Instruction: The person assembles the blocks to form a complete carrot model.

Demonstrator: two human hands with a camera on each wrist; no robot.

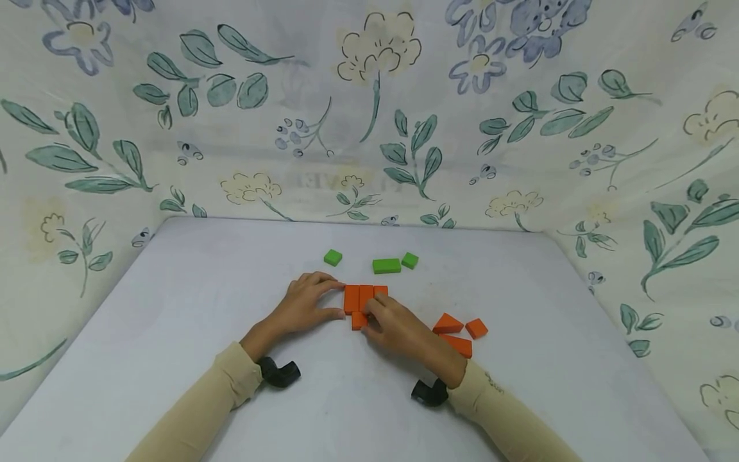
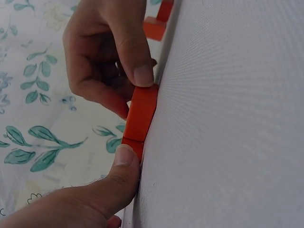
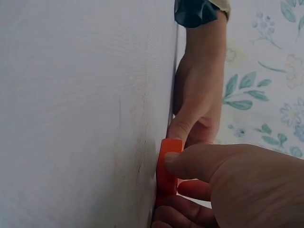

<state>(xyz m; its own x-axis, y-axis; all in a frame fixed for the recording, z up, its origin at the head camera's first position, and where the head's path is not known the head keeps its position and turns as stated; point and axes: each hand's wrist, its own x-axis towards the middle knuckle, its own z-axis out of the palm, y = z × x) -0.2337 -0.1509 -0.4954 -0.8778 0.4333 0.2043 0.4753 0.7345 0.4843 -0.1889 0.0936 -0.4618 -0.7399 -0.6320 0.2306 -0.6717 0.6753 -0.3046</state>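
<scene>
Several flat orange blocks (image 1: 351, 299) lie side by side on the white table. Against their near edge sits a small orange block (image 1: 357, 322), which my right hand (image 1: 398, 326) pinches between thumb and fingers. The right wrist view shows that thumb on the face of an orange block (image 3: 166, 180). My left hand (image 1: 303, 305) rests at the group's left side, fingers and thumb spread, their tips touching or very near the blocks. In the left wrist view the left thumb (image 2: 124, 156) presses one end of the orange pieces (image 2: 141, 114). The right fingers partly hide the group's right side.
Beyond the group lie a green rectangular block (image 1: 386, 266) and two small green blocks, one (image 1: 333, 257) left and one (image 1: 410, 260) right. By the right forearm are an orange triangular block (image 1: 448, 323), an orange square (image 1: 476, 328) and a partly covered orange piece (image 1: 458, 345). Floral cloth (image 1: 323, 192) surrounds the table.
</scene>
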